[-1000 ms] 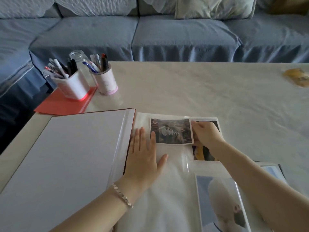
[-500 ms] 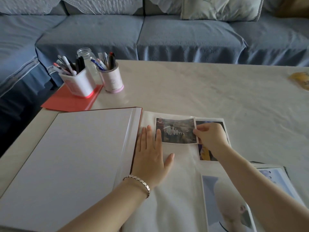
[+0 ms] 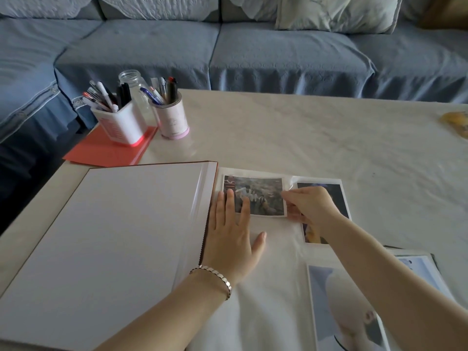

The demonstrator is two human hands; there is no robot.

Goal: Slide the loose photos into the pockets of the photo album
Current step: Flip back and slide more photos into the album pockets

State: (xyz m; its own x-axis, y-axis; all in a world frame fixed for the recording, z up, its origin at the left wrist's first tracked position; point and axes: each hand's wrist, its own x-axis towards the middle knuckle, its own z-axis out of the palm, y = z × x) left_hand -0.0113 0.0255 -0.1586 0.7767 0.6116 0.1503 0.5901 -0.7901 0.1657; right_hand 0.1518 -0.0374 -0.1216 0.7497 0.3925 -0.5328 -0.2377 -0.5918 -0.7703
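The photo album (image 3: 114, 236) lies open on the table, its left page blank white. On the right page a group photo (image 3: 263, 196) sits at the top left pocket. My left hand (image 3: 231, 234) lies flat on that page, fingertips over the photo's left part. My right hand (image 3: 310, 206) pinches the photo's right edge at the clear sleeve. Under my right hand a dark photo (image 3: 336, 196) shows in the neighbouring pocket. A large portrait photo (image 3: 347, 312) fills the lower right pocket.
Two white pen holders (image 3: 121, 122) (image 3: 171, 115) and a glass jar (image 3: 133, 82) stand at the back left, one on a red folder (image 3: 106, 153). More loose photos (image 3: 417, 269) lie right of the album. A yellow object (image 3: 455, 121) is at the right edge. A blue sofa (image 3: 253, 51) is behind.
The group photo has slid left across the page toward the spine, pushed by my right hand. My left fingertips now overlap its left part.
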